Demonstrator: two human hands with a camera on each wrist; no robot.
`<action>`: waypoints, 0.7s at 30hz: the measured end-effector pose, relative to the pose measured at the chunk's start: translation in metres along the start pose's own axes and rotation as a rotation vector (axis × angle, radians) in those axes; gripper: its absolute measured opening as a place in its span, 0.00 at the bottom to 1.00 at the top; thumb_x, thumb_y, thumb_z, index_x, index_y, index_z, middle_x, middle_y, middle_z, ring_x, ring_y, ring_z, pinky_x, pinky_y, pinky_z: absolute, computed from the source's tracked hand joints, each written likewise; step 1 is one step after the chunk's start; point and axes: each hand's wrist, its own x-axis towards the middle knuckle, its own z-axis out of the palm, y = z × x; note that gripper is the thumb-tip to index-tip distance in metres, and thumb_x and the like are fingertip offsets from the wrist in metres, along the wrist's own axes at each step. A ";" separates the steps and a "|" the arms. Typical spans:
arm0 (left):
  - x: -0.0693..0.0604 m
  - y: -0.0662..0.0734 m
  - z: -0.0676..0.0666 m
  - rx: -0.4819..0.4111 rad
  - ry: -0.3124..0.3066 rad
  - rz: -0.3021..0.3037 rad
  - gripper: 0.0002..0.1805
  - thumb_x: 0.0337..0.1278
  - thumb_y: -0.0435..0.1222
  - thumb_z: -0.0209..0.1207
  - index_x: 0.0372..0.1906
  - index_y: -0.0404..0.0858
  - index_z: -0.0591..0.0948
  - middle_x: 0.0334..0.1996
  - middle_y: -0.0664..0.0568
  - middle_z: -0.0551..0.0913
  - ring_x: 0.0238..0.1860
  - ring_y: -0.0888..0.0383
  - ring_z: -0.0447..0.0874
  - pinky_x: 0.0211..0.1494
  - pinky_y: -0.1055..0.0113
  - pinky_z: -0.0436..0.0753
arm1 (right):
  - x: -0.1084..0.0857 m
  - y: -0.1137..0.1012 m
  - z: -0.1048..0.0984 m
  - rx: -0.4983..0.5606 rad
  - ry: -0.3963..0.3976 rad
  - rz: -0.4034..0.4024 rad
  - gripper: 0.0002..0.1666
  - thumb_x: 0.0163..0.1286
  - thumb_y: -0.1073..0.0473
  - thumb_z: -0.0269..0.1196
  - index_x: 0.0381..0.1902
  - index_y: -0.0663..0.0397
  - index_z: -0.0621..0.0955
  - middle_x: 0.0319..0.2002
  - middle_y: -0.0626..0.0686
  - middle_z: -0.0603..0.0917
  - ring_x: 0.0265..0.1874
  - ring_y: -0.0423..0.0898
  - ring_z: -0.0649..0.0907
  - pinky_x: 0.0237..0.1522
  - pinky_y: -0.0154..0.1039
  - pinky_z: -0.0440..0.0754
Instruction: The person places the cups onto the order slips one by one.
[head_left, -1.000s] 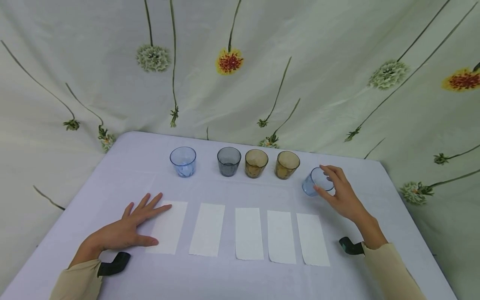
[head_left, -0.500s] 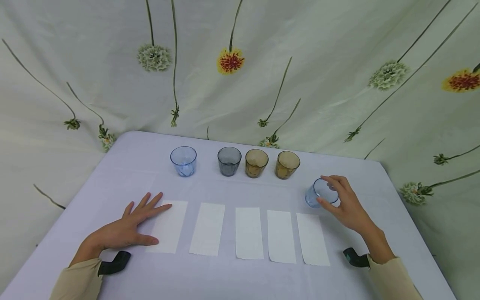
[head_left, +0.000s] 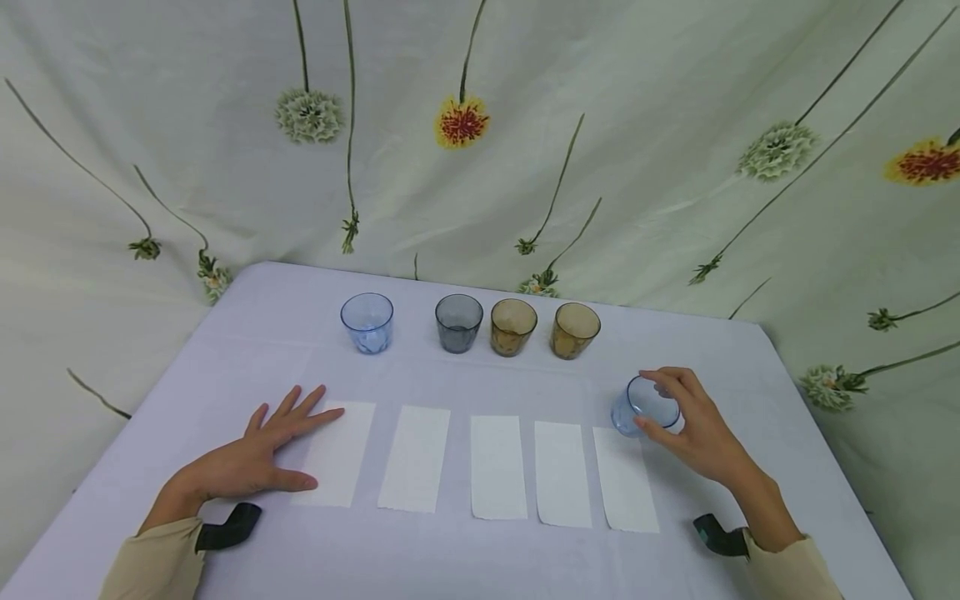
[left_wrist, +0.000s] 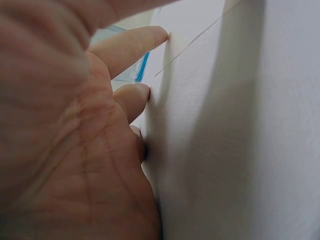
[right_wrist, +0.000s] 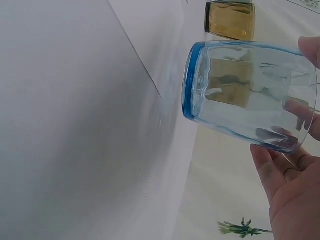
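My right hand (head_left: 701, 429) grips a clear blue glass (head_left: 624, 410) near its rim, thumb on one side and fingers on the other. The glass is upright at the far end of the rightmost white paper (head_left: 628, 492). In the right wrist view its thick blue base (right_wrist: 189, 82) is very close to the tabletop; I cannot tell if it touches. My left hand (head_left: 243, 462) lies with fingers spread at the leftmost paper (head_left: 348, 458), the thumb and index fingertips over that sheet. The left wrist view shows its palm (left_wrist: 85, 150) and fingertips against the white surface.
Along the back of the table (head_left: 420, 558) stand another blue glass (head_left: 367, 335), a grey glass (head_left: 458, 329) and two amber glasses (head_left: 512, 333). Several white papers (head_left: 415, 458) lie in a row in front. A flowered cloth (head_left: 637, 167) hangs behind.
The right hand has brought the blue glass toward the front of the table, from beside the amber glasses to the far end of the rightmost paper. The left hand stays still.
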 end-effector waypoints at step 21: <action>0.001 -0.001 0.000 -0.001 -0.006 -0.018 0.47 0.49 0.50 0.71 0.76 0.51 0.64 0.81 0.37 0.39 0.78 0.33 0.19 0.70 0.36 0.13 | -0.019 -0.008 0.003 0.005 -0.029 -0.021 0.38 0.57 0.56 0.76 0.64 0.53 0.75 0.57 0.51 0.73 0.55 0.54 0.77 0.51 0.61 0.80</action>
